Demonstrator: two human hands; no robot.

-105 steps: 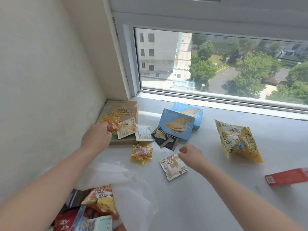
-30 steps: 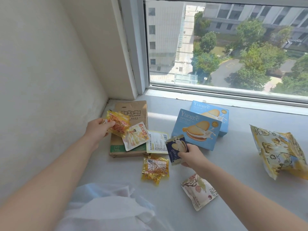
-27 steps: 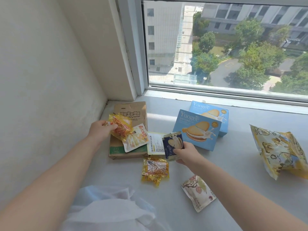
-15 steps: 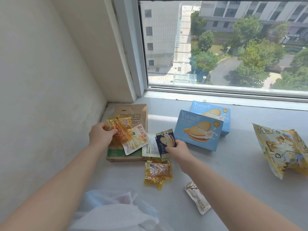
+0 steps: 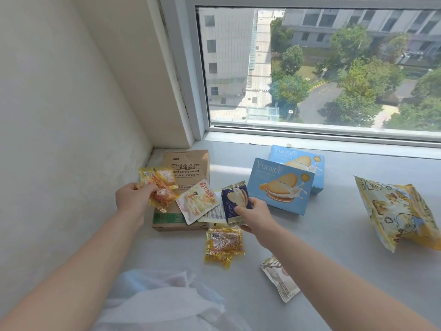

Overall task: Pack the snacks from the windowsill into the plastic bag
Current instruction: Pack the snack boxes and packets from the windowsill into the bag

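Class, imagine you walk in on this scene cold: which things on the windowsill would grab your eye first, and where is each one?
Two light-blue biscuit boxes sit mid-sill, overlapping, near the window. In front of them the right hand pinches a dark-blue biscuit packet, while the left hand grips orange-yellow snack packets over a brown cardboard box by the wall. A big yellow snack bag lies far right.

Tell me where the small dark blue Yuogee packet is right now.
In the head view, the dark blue packet is pinched in the right hand, just left of the front blue box on the windowsill.
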